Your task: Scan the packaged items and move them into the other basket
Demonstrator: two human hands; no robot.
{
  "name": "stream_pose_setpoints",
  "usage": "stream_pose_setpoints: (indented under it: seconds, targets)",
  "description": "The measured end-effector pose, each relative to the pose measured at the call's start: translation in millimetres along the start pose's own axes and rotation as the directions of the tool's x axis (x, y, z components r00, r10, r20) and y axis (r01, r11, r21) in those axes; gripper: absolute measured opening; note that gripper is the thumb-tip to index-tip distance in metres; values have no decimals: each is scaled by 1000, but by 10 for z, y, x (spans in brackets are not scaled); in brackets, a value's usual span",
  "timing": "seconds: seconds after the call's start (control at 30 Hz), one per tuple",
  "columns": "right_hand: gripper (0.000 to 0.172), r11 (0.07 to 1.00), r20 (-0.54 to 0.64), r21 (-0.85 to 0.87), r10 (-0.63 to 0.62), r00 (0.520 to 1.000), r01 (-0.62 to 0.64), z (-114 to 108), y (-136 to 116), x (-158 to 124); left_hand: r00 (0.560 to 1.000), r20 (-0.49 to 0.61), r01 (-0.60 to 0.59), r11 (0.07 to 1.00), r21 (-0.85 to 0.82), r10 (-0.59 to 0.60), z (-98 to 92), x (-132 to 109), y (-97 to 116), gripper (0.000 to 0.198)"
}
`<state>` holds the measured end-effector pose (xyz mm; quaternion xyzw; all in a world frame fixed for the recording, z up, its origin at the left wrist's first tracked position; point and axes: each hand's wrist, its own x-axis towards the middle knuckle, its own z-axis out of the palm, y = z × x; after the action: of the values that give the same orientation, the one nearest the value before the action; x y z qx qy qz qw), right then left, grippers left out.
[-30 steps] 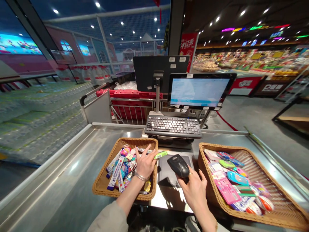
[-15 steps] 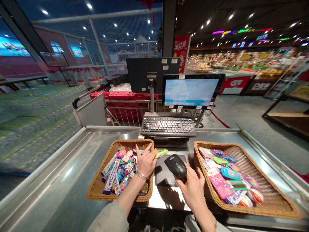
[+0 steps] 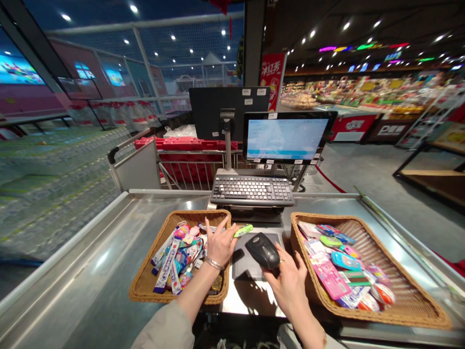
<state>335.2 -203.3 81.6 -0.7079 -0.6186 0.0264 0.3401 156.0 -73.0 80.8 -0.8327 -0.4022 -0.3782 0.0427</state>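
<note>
And here we are at the checkout, with the **left hand** [image 3: 220,247] out over the near-left wicker basket [image 3: 179,213], fingers fanned and a slim green packet [image 3: 243,230] caught at the fingertips (the exact grip is partly hidden, but it looks like a pinch between thumb and finger). That packet lies nearly level, its long axis tipping up slightly to the right, its free end pointing right, past the basket's edge and above the counter.

Over to the right hand [image 3: 290,286], curled firmly around a black handheld barcode scanner [image 3: 263,250]! The scanner's long axis runs on a slant, its nose aimed up and left toward the green packet, which sits near it but not touching. Beneath it lies a dark scanning pad [image 3: 256,271].

The left basket holds a jumble of stick-shaped sweets and bright packets [image 3: 178,259], while the right wicker basket [image 3: 399,312] carries flat pink and blue packs [image 3: 329,274]. Both sit on a stainless-steel counter [image 3: 90,247], with a keyboard [image 3: 252,190] and a lit monitor [image 3: 286,138] straight ahead, and a red-trimmed shopping cart [image 3: 185,160] just behind them
</note>
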Motion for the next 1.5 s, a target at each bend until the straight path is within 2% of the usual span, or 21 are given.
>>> stream_pose_setpoints:
  seconds: [0.5,1.0,1.2,1.5]
  targets:
    - [25,1000,22,4,-21,1000,21,6,22,-19,1000,22,19,1000,-18,-18,27,10,-13,24]
    - [26,997,-36,-65,-51,998,49,19,90,-47,1000,14,7,999,-44,-7,41,65,9,22]
    - [28,994,-72,-104,-21,997,13,-48,145,-52,1000,11,-25,998,-57,26,47,148,107,23]
    - [41,989,-148,-143,19,989,-41,-184,305,-75,996,16,-87,991,-101,89,85,317,334,25]
